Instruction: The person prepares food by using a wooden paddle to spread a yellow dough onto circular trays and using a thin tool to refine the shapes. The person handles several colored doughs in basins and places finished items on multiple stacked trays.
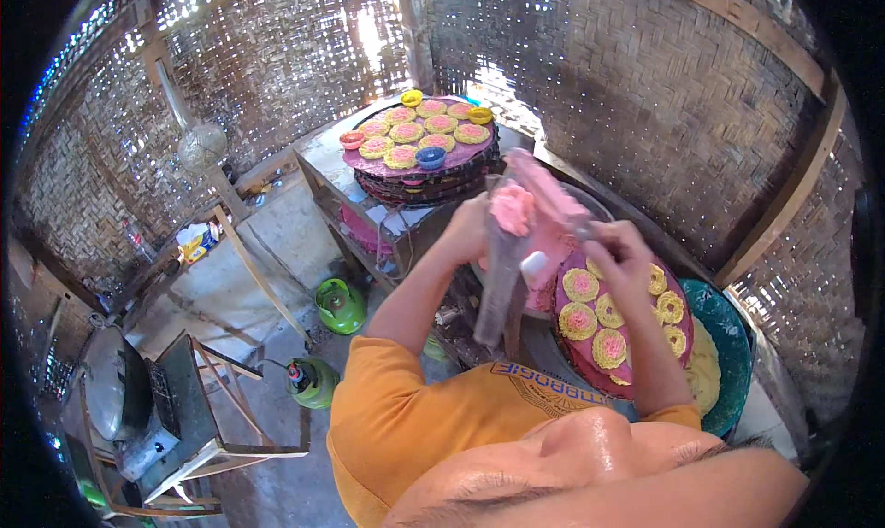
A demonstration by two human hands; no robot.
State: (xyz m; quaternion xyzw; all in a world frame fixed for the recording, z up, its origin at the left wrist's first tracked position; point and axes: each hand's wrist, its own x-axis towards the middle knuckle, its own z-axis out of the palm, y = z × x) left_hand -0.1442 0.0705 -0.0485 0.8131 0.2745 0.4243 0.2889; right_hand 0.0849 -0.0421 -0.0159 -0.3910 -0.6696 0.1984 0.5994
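My left hand (468, 231) is closed on a long grey press-like tool (500, 288), blurred and tilted, with a lump of pink dough (513, 209) at its upper part. My right hand (618, 249) grips a flat spatula (550, 189) coated in pink dough, its coated end slanting up and left. Behind and below the tools lies more pink dough (550, 244), in a container mostly hidden by them. Under my right forearm, a round pink-topped tray (595, 378) carries several yellow ring-shaped dough pieces, some with pink centres.
At the back, a stack of round trays (429, 185) on a table bears several yellow-and-pink pieces and small coloured cups. A green basin (724, 344) with yellow dough stands at right. Two green gas cylinders (340, 307) stand on the floor; a stove (147, 447) with a wok is at left.
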